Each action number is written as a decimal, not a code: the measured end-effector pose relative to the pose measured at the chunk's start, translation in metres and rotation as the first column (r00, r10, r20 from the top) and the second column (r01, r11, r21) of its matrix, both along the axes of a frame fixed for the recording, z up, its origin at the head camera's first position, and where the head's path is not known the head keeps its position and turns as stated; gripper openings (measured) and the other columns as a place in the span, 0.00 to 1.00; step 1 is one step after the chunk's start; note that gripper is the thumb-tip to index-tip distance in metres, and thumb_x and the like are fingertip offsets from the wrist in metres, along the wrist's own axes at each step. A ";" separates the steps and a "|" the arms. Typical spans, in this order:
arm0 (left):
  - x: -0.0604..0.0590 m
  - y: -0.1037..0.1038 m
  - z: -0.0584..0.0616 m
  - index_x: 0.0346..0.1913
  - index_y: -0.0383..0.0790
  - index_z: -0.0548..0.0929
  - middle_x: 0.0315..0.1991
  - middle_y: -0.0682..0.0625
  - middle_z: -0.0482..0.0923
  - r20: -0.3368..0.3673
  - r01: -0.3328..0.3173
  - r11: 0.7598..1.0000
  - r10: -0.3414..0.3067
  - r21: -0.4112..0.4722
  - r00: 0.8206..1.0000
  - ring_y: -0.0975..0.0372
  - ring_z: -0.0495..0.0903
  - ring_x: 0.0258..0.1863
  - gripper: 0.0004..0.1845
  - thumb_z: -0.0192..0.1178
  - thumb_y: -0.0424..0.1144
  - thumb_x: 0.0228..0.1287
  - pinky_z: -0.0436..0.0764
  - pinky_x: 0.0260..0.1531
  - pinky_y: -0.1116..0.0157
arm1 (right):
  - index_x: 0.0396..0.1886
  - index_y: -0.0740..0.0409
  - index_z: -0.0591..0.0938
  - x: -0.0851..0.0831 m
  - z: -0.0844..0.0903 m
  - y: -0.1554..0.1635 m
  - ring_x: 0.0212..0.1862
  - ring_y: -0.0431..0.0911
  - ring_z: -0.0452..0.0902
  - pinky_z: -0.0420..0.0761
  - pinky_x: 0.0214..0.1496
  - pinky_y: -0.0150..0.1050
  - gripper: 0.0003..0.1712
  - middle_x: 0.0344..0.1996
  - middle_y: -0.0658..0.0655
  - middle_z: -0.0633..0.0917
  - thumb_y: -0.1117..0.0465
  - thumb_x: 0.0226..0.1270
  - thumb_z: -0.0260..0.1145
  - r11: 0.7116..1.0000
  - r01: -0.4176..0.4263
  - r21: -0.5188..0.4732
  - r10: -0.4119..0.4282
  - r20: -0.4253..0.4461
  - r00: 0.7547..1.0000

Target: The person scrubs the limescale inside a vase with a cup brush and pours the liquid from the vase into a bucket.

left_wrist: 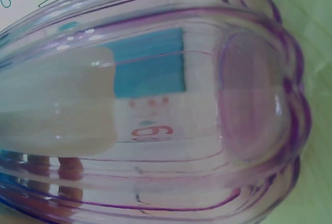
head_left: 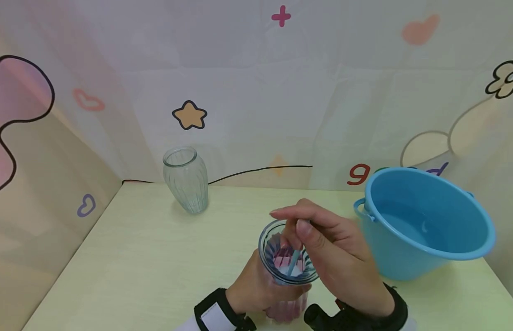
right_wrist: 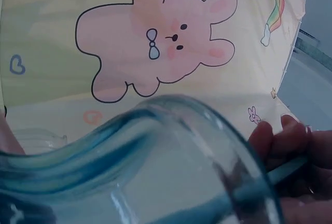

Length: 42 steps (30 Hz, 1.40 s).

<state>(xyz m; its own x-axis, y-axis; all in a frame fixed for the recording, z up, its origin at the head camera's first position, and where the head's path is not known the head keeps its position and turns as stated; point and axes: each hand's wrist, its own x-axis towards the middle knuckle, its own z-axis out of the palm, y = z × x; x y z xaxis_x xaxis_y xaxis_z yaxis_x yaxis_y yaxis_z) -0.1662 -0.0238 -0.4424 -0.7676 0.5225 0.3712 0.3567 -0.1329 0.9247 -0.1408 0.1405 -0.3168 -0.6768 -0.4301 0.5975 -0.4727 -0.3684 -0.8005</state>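
My left hand (head_left: 250, 285) grips a ribbed glass vase (head_left: 286, 309) with a pink-tinted body and a bluish rim, holding it upright near the table's front edge. My right hand (head_left: 296, 226) hovers over the vase's mouth and pinches a thin light-blue stick (head_left: 293, 263) that reaches down inside. The vase (left_wrist: 249, 99) fills the left wrist view, with fingers (left_wrist: 70, 168) showing through the glass. In the right wrist view the vase's rim (right_wrist: 155, 125) is close up, and the fingers (right_wrist: 290, 141) hold the stick (right_wrist: 288, 168).
A clear ribbed vase (head_left: 187, 181) stands at the back left of the pale green table (head_left: 148, 257). A blue bucket (head_left: 422, 225) with water in it sits close to the right of my right hand. Cartoon-printed walls enclose the back and sides.
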 end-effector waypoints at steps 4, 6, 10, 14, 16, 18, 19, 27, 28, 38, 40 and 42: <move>0.000 0.001 0.000 0.72 0.53 0.65 0.61 0.46 0.79 0.017 -0.007 1.000 0.008 -0.009 1.000 0.58 0.82 0.57 0.43 0.77 0.40 0.54 0.84 0.60 0.60 | 0.64 0.70 0.78 0.001 0.004 0.001 0.37 0.46 0.80 0.84 0.49 0.37 0.19 0.34 0.52 0.80 0.74 0.81 0.50 0.983 0.162 0.087 -0.160 -0.035 0.986; 0.000 0.002 0.001 0.71 0.54 0.65 0.62 0.47 0.79 0.032 -0.004 1.000 0.004 -0.007 0.999 0.59 0.81 0.58 0.43 0.77 0.40 0.54 0.83 0.61 0.61 | 0.64 0.72 0.77 0.001 0.006 0.002 0.34 0.46 0.82 0.86 0.47 0.38 0.18 0.33 0.51 0.82 0.73 0.80 0.53 0.966 0.224 0.128 -0.223 -0.028 0.975; 0.000 0.002 0.001 0.72 0.52 0.65 0.62 0.46 0.79 0.018 0.010 1.000 -0.010 0.003 1.000 0.59 0.81 0.58 0.43 0.77 0.39 0.55 0.83 0.61 0.60 | 0.63 0.72 0.78 0.002 0.007 0.002 0.33 0.47 0.84 0.88 0.44 0.40 0.18 0.33 0.52 0.85 0.72 0.79 0.55 0.948 0.256 0.188 -0.256 -0.021 0.966; 0.000 0.002 0.002 0.72 0.51 0.65 0.60 0.45 0.79 -0.029 0.018 1.000 -0.018 0.013 0.999 0.57 0.81 0.56 0.43 0.76 0.36 0.55 0.83 0.62 0.58 | 0.63 0.67 0.79 0.002 0.006 0.001 0.34 0.46 0.84 0.87 0.43 0.39 0.18 0.32 0.54 0.87 0.73 0.80 0.53 0.949 0.213 0.231 -0.205 -0.060 0.977; 0.000 0.002 0.002 0.72 0.50 0.66 0.60 0.45 0.79 -0.030 0.026 0.999 -0.026 0.024 0.999 0.52 0.81 0.56 0.43 0.76 0.35 0.55 0.82 0.63 0.56 | 0.64 0.64 0.79 0.001 0.005 0.000 0.34 0.46 0.85 0.87 0.44 0.38 0.19 0.32 0.54 0.87 0.73 0.80 0.52 0.945 0.211 0.250 -0.195 -0.087 0.977; 0.000 0.002 0.003 0.72 0.50 0.66 0.60 0.44 0.79 -0.024 0.034 0.999 -0.034 0.037 0.999 0.46 0.81 0.56 0.43 0.76 0.34 0.55 0.82 0.63 0.53 | 0.66 0.61 0.78 0.000 0.005 -0.002 0.34 0.45 0.85 0.87 0.43 0.38 0.20 0.33 0.54 0.87 0.72 0.81 0.51 0.937 0.227 0.264 -0.208 -0.098 0.973; 0.000 0.002 0.003 0.72 0.50 0.66 0.60 0.44 0.79 -0.015 0.040 0.998 -0.040 0.044 0.999 0.44 0.80 0.57 0.43 0.76 0.33 0.55 0.82 0.63 0.52 | 0.66 0.61 0.78 -0.001 0.004 -0.003 0.34 0.45 0.86 0.87 0.44 0.38 0.20 0.34 0.55 0.88 0.71 0.81 0.51 0.933 0.240 0.267 -0.221 -0.099 0.970; -0.001 0.003 0.001 0.71 0.48 0.66 0.58 0.42 0.79 -0.028 0.046 0.998 -0.045 0.045 0.999 0.56 0.82 0.54 0.41 0.75 0.35 0.55 0.84 0.60 0.53 | 0.42 0.57 0.78 0.001 0.004 -0.003 0.35 0.46 0.82 0.85 0.41 0.37 0.10 0.29 0.53 0.81 0.65 0.84 0.50 0.915 0.201 0.351 -0.205 -0.026 0.978; -0.001 0.003 0.000 0.70 0.48 0.66 0.58 0.42 0.79 -0.030 0.042 0.998 -0.041 0.041 0.999 0.58 0.82 0.54 0.41 0.75 0.34 0.55 0.85 0.58 0.55 | 0.40 0.57 0.76 0.001 0.003 -0.004 0.33 0.46 0.80 0.84 0.39 0.37 0.10 0.28 0.53 0.79 0.65 0.84 0.49 0.917 0.192 0.349 -0.194 -0.028 0.981; 0.000 0.002 -0.001 0.69 0.49 0.67 0.59 0.44 0.79 0.015 -0.001 1.000 0.000 0.026 1.000 0.57 0.81 0.56 0.41 0.76 0.37 0.53 0.85 0.59 0.55 | 0.36 0.60 0.71 0.000 0.003 -0.006 0.24 0.45 0.66 0.71 0.24 0.40 0.13 0.23 0.51 0.67 0.71 0.84 0.44 0.951 0.258 0.173 -0.241 -0.112 0.964; 0.000 0.002 -0.001 0.69 0.50 0.67 0.58 0.45 0.80 0.036 -0.013 1.000 0.013 0.013 0.999 0.58 0.82 0.55 0.41 0.77 0.37 0.53 0.84 0.60 0.59 | 0.36 0.63 0.70 -0.001 0.003 -0.005 0.23 0.45 0.64 0.68 0.22 0.41 0.13 0.23 0.52 0.66 0.72 0.83 0.42 0.966 0.245 0.085 -0.231 -0.143 0.962; 0.000 0.003 -0.002 0.69 0.50 0.68 0.57 0.45 0.81 0.034 -0.029 1.000 0.029 0.002 0.999 0.58 0.82 0.54 0.42 0.77 0.36 0.52 0.84 0.59 0.60 | 0.35 0.65 0.69 -0.002 0.002 -0.005 0.22 0.45 0.63 0.66 0.21 0.40 0.14 0.22 0.52 0.64 0.71 0.84 0.40 0.977 0.210 -0.027 -0.212 -0.151 0.966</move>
